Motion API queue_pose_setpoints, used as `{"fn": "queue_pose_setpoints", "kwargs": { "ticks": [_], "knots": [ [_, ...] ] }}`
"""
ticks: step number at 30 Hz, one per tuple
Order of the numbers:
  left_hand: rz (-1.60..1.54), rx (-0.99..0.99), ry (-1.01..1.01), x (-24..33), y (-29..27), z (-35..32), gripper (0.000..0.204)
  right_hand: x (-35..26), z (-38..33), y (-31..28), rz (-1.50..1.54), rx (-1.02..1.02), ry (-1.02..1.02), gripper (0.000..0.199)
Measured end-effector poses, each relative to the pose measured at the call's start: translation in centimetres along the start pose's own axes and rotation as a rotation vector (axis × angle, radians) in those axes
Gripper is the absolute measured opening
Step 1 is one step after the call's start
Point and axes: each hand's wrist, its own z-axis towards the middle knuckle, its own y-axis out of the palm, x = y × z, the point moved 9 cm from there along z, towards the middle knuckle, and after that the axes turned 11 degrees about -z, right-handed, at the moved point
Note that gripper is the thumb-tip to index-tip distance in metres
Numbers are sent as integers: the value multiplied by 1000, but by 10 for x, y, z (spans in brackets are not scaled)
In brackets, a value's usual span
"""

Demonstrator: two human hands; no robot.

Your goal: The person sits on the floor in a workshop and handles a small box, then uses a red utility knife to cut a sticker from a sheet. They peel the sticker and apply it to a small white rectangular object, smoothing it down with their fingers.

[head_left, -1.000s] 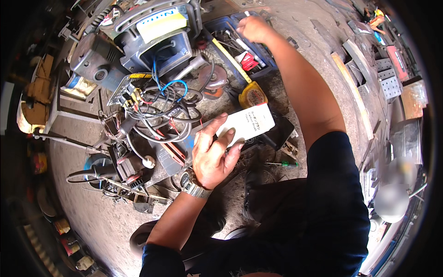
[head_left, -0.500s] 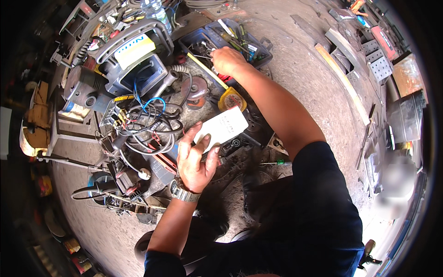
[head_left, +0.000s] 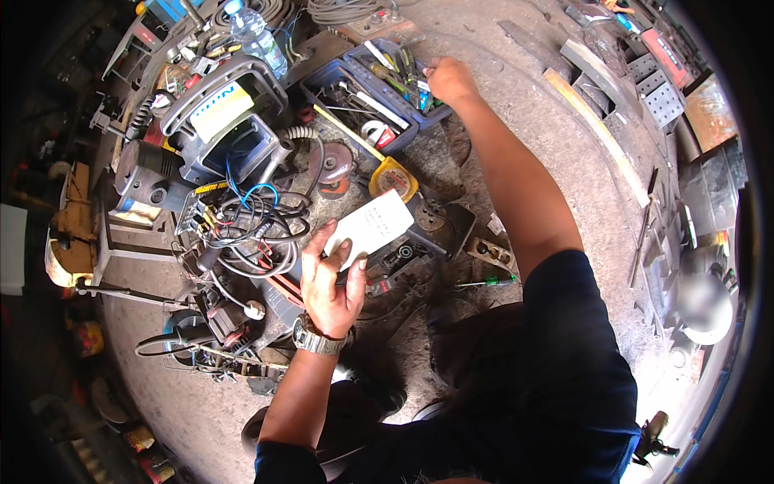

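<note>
My left hand (head_left: pixel 329 284) holds a white notepad or card (head_left: pixel 376 229) with small writing on it, thumb on one side and fingers on the other. My right hand (head_left: pixel 451 81) is at the right side of a blue toolbox (head_left: pixel 413 129), its fingers curled in. What those fingers grip, if anything, is hidden. Long metal tools and a tape roll (head_left: pixel 376 133) lie in the box's nearer compartment; pliers (head_left: pixel 409 63) and other hand tools fill the farther one. A yellow tape measure (head_left: pixel 393 179) lies beyond the pad, its blade drawn out to the box.
Left of the pad stand a grey-black machine (head_left: pixel 222 121) and tangled cables (head_left: pixel 258 234). A grinding disc (head_left: pixel 332 165) sits near the tape measure. A water bottle (head_left: pixel 256 36) is behind. A green-handled screwdriver (head_left: pixel 492 282) and metal bars (head_left: pixel 597 133) lie to the right.
My right hand has left the nearer compartment and moved right and away to the box's far right side. The left hand still holds the white pad; the whole view has shifted slightly.
</note>
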Motion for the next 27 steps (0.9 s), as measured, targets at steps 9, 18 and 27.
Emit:
{"fn": "queue_pose_setpoints", "kwargs": {
  "ticks": [9, 18, 27],
  "knots": [
    [42, -13, -3, 0, -1, 0, 21, -28, 36, 34, -222, -210, -68, 36],
    [27, -8, -17, -3, 0, -3, 20, -23, 56, 52, 186, -376, -99, 19],
    [66, -9, 18, -2, -4, -3, 21, 15, 23, -1, -36, 148, -225, 23]
  ]
}}
